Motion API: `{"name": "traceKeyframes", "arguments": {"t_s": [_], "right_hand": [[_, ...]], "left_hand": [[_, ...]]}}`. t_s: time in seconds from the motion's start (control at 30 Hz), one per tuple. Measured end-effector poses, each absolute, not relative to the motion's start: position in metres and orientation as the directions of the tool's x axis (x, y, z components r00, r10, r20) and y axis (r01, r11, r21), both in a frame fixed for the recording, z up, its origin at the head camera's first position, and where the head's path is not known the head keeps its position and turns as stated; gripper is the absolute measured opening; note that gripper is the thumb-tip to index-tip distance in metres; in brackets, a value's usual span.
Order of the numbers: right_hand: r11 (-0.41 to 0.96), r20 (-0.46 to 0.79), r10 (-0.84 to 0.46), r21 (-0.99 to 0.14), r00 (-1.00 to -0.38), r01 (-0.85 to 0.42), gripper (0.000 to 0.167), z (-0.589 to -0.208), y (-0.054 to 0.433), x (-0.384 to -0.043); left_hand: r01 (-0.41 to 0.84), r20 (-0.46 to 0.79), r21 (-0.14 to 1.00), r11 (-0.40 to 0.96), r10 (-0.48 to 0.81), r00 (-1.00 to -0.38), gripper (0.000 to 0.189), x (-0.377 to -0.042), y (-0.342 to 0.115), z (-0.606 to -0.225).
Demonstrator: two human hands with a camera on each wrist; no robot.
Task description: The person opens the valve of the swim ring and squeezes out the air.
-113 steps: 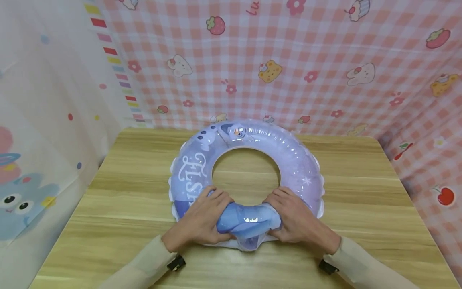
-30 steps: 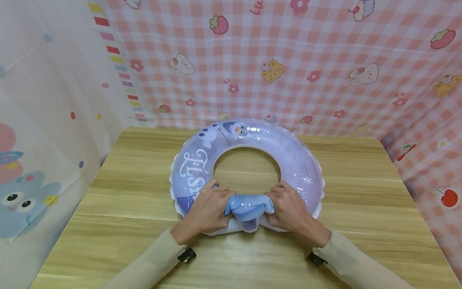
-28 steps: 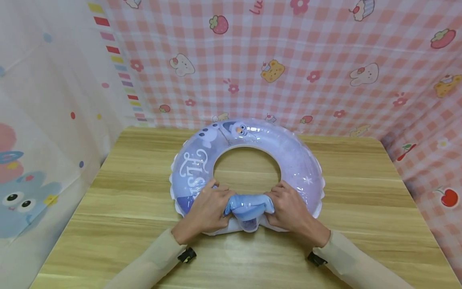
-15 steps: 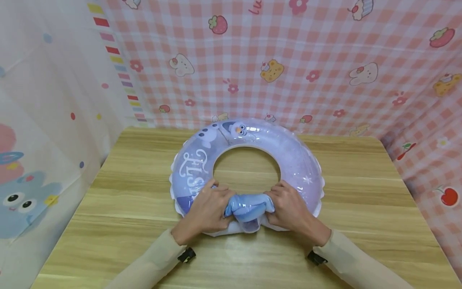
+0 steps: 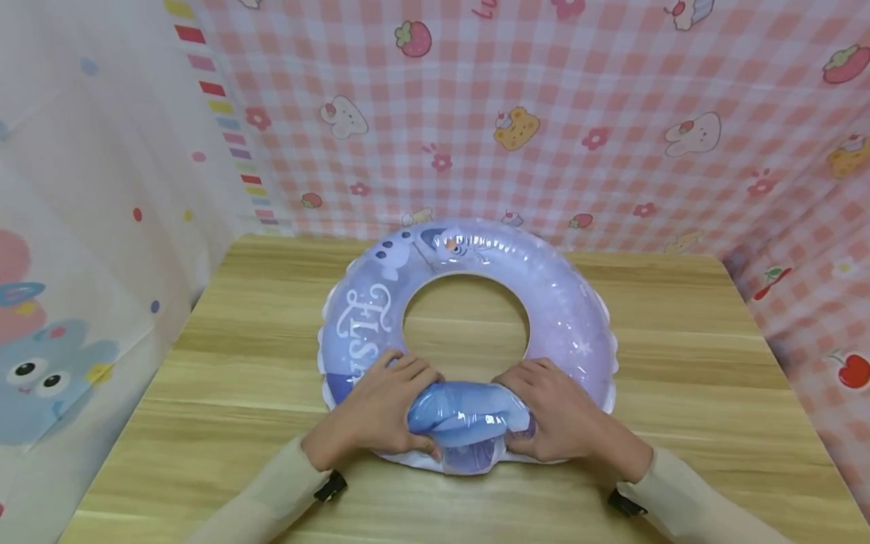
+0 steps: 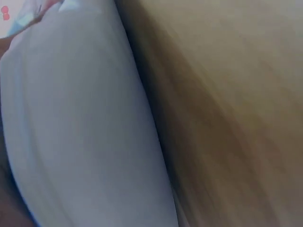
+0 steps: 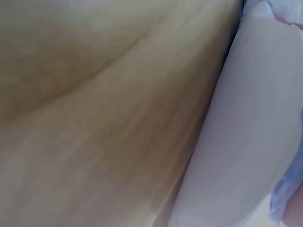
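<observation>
A puffed-up swim ring [image 5: 564, 302], pale purple and blue with a snowman print and white lettering, lies on the wooden table in the head view. My left hand [image 5: 381, 408] grips its near side left of centre, fingers over the top and thumb at the front. Opposite it, my right hand [image 5: 557, 408] grips the same near side right of centre. Between them the blue vinyl bulges up in folds, with a clear flap hanging at the front. Both wrist views show the ring's white underside [image 6: 85, 118] close up; the palms hide the vinyl beneath them.
The wooden table [image 5: 224, 363] reaches back to a pink checked cloth [image 5: 462, 91] with cartoon prints. A white printed curtain [image 5: 102, 189] hangs along the left side. More checked cloth lines the right side.
Half a second ago the hands were closer together and farther from me, pinching the near side into a narrow fold. They have since moved apart and nearer, and the blue section has swelled out.
</observation>
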State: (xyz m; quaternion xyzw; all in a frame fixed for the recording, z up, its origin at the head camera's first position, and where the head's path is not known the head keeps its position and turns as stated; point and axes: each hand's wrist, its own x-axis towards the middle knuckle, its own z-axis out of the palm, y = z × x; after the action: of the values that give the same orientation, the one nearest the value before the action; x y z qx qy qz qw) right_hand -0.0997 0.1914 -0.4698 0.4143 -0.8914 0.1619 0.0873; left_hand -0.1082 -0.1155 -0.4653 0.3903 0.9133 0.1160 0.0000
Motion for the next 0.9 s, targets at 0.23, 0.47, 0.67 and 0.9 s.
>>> {"name": "traceKeyframes", "arguments": {"t_s": [0.23,0.47,0.67,0.9], "right_hand": [[0.644,0.187,-0.712,-0.209,-0.677,-0.736,0.096,-0.471,0.194,-0.091],[0.643,0.119,-0.729,-0.216,-0.674,-0.734,0.130,-0.475,0.196,-0.086],[0.593,0.139,-0.742,-0.320,-0.656,-0.739,0.086,-0.474,0.200,-0.089],[0.665,0.154,-0.713,-0.162,-0.684,-0.729,0.085,-0.479,0.190,-0.078]], "left_hand": [[0.719,0.034,0.233,0.655,0.733,-0.679,0.120,-0.102,-0.120,-0.467],[0.741,0.021,0.256,0.620,0.763,-0.646,0.135,-0.100,-0.124,-0.467],[0.731,0.077,0.341,0.591,0.757,-0.649,0.079,-0.102,-0.124,-0.470],[0.727,0.102,0.195,0.658,0.724,-0.682,0.075,-0.091,-0.120,-0.474]]}}
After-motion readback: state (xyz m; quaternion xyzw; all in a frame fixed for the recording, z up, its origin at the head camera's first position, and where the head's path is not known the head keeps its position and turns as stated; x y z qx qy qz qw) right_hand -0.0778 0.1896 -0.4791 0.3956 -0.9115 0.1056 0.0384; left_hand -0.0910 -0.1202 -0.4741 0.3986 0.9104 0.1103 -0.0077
